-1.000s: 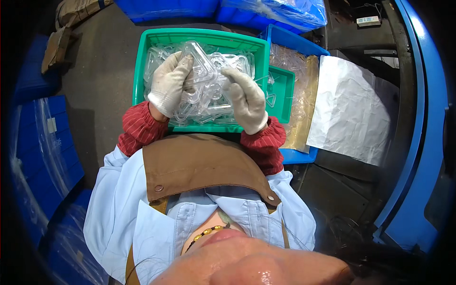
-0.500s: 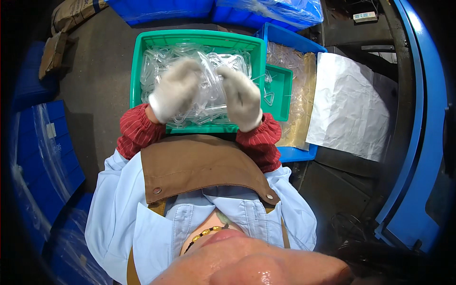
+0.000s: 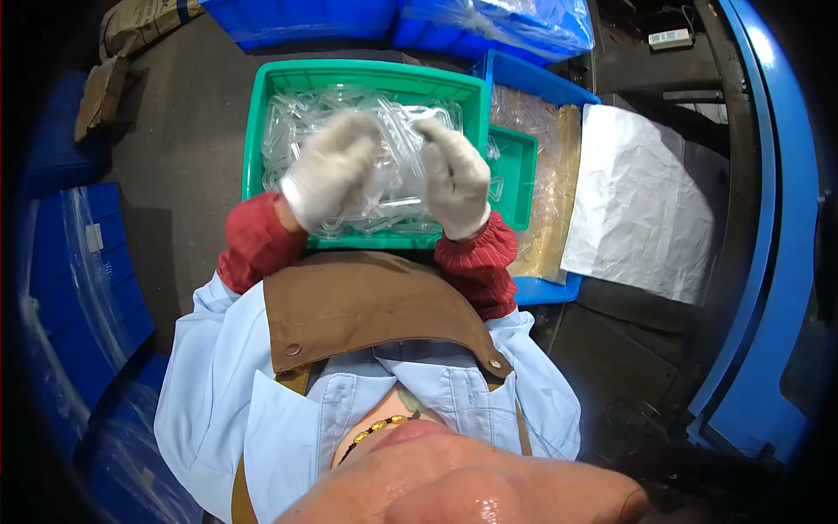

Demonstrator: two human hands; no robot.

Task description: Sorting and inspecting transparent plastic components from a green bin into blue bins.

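Observation:
A green crate [image 3: 255,140] holds a heap of clear plastic triangular frames [image 3: 292,131]. Over the heap, a small bundle of long clear plastic pieces [image 3: 403,140] is between my gloved hands. My left hand [image 3: 333,170], slightly blurred, curls its fingers against the left side of the bundle. My right hand [image 3: 457,175] has its fingers bent round the bundle's right side, thumb toward the left hand. Both wear whitish knit gloves. The fingertips partly hide where the pieces are gripped.
Right of the crate, a small green tray [image 3: 521,183] with a few clear pieces sits in a blue crate [image 3: 559,83] lined with brown paper. A crumpled white sheet [image 3: 646,201] lies further right, beside a blue machine frame [image 3: 759,262]. Blue bins [image 3: 297,22] stand at the back.
Both hands and the bundle have shifted slightly to the right. My right hand's fingers have changed their bend a little; the bundle is still between the hands.

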